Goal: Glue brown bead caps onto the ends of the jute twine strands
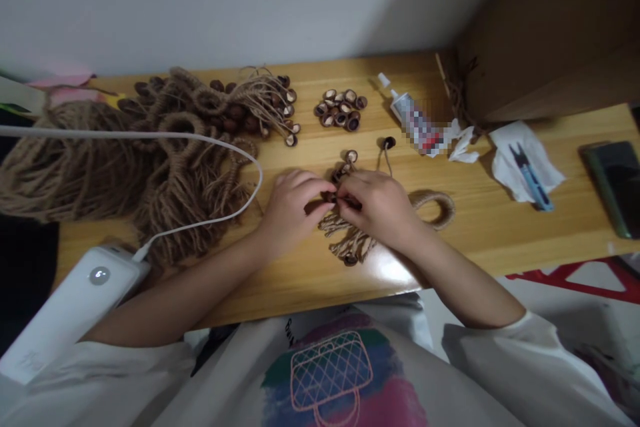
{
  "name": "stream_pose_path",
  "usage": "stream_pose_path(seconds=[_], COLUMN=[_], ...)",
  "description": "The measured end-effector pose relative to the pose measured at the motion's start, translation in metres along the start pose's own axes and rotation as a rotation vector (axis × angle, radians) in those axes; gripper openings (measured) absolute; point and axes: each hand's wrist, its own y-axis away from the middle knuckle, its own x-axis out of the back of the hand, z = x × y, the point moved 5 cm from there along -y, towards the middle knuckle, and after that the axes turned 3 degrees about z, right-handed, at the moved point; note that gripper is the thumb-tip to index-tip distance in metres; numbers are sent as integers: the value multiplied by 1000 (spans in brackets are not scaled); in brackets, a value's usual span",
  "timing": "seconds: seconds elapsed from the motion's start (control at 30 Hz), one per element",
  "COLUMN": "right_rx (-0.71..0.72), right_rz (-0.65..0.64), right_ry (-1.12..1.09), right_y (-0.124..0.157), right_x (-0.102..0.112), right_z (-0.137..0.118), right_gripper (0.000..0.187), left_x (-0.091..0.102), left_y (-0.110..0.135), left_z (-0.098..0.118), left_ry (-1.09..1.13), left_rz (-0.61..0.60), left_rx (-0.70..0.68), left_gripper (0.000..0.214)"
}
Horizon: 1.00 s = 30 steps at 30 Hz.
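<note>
My left hand (295, 207) is closed in a pinch on a small dark brown nutshell (329, 197). The fingertips of my right hand (375, 203) meet it there, also pinched; they partly hide the shell and any cord end at it. Below the fingers spreads a fringe of jute cords (353, 240) with a dark shell at its lower tip. A cord-wrapped ring (437, 209) lies just right of my right wrist. Beyond my fingers are a few shells with pale insides (351, 156) and a single shell on a cord (389, 143).
Loose shells (341, 109) sit in a cluster behind. An uncapped glue tube (407, 113), blue-handled thread snips (530, 177) on white tissue (550, 163), and a phone (617, 187) lie right. Jute tassels (185, 193) heap left, under a white cable from a power bank (75, 310).
</note>
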Motion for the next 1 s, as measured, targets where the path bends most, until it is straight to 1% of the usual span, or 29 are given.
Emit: stream_pose_path(seconds=[0.2, 0.37, 0.47, 0.63, 0.83, 1.0], right_rx=[-4, -5, -8, -15, -11, -24], right_rz=[1, -11, -19, -23, -23, -37], right_ry=[12, 2, 2, 9, 15, 32], right_y=[0, -1, -1, -1, -1, -2], right_x=[-1, 0, 0, -1, -1, -2], right_z=[0, 0, 0, -1, -1, 0], right_gripper=[10, 12, 12, 11, 11, 11], left_x=[0, -1, 0, 0, -1, 0], left_y=[1, 0, 0, 1, 1, 1], left_z=[1, 0, 0, 0, -1, 0], left_ry=[9, 4, -1, -6, -6, -2], left_rz=[14, -12, -12, 5, 6, 13], left_rx=[-20, 11, 8, 5, 3, 0], left_gripper=[14, 15, 15, 18, 15, 17])
